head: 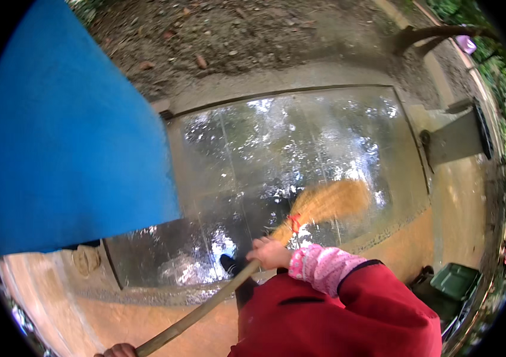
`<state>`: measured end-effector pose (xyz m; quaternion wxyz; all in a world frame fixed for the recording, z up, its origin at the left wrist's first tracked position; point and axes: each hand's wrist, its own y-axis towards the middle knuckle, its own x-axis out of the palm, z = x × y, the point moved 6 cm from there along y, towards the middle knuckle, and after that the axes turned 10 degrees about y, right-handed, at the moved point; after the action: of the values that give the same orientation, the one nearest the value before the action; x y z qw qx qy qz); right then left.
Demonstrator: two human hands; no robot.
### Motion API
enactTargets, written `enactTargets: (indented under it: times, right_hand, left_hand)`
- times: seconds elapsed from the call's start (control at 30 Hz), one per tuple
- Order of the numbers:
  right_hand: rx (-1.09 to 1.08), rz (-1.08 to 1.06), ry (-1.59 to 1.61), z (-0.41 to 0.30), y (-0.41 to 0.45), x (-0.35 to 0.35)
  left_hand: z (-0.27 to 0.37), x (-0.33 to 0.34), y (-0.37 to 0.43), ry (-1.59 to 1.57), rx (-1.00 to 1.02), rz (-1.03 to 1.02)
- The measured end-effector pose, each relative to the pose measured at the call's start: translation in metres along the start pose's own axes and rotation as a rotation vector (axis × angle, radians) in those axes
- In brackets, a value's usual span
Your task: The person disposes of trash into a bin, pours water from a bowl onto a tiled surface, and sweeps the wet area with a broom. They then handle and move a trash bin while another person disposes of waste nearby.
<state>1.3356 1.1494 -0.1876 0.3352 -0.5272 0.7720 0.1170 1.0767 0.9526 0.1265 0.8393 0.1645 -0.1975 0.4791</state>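
Observation:
A straw broom [331, 201] with a red tie around its neck reaches out over a wet, shiny slab [279, 147]. Its bristles look blurred. My right hand [271, 253], in a pink patterned cuff and a red sleeve, is closed around the lower part of the broom's wooden handle [204, 309]. At the bottom left edge, my left hand [119, 350] shows only partly, its fingers curled at the handle's upper end. One dark shoe [230, 266] of mine stands on the wet slab, beneath the handle.
A large blue panel [79, 143] covers the left side. Bare soil [217, 40] with leaves lies beyond the slab's raised edge. On the right stand a grey wheeled bin [456, 136] and a green-lidded bin [456, 281]. A tree trunk [440, 33] leans in at top right.

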Motion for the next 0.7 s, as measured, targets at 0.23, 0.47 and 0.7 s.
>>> enactTargets:
  times: [0.23,0.47,0.7]
  right_hand:
    - [-0.442,0.150,-0.024,-0.101,0.063,-0.034]
    - [-0.956,-0.136,0.246,-0.284,0.015,0.012]
    - [-1.014,-0.551,0.599,-0.270,-0.024,0.091]
  left_hand:
    - [0.106,-0.027,-0.073,-0.006,0.321,0.144]
    - [0.086,0.000,-0.127,0.115,0.386,0.185]
    - [0.047,0.028,-0.167,0.160,0.371,0.274]
